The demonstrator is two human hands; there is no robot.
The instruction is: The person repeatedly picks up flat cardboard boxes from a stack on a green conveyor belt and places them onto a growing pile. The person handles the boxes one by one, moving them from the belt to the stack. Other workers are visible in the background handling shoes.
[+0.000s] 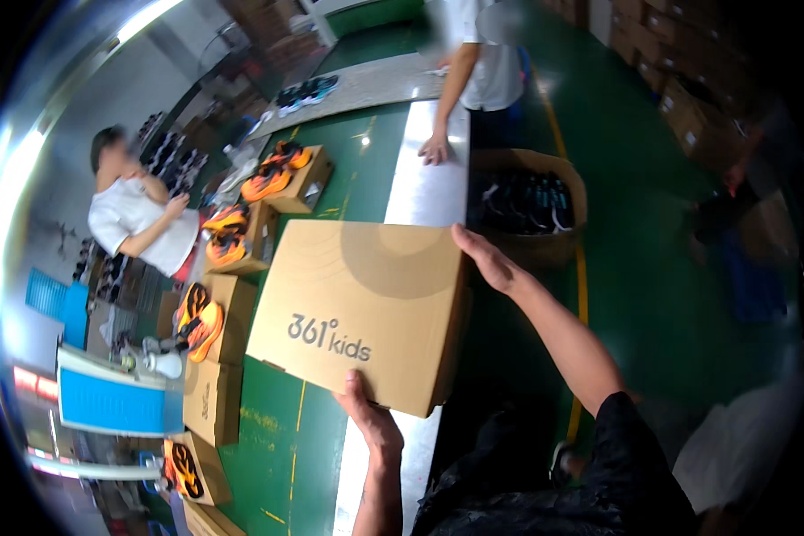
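Observation:
A closed brown cardboard shoe box [366,299] with dark printing on its lid is held up between my two hands. My left hand [371,418] grips its near edge, the thumb lying on the lid and the other fingers hidden beneath. At the far right corner, my right hand [489,259] presses against the side of the box, thumb up by the lid's edge; its remaining fingers are mostly out of sight. Under the box runs a shiny metal strip [424,192], partly covered by it.
Orange-and-black shoes [226,234] sit on several brown boxes [232,313] along the left. Across from me, a co-worker's hand [435,149] rests on the metal strip. A large carton [573,183] of dark shoes stands right. Another person [147,210] is at left.

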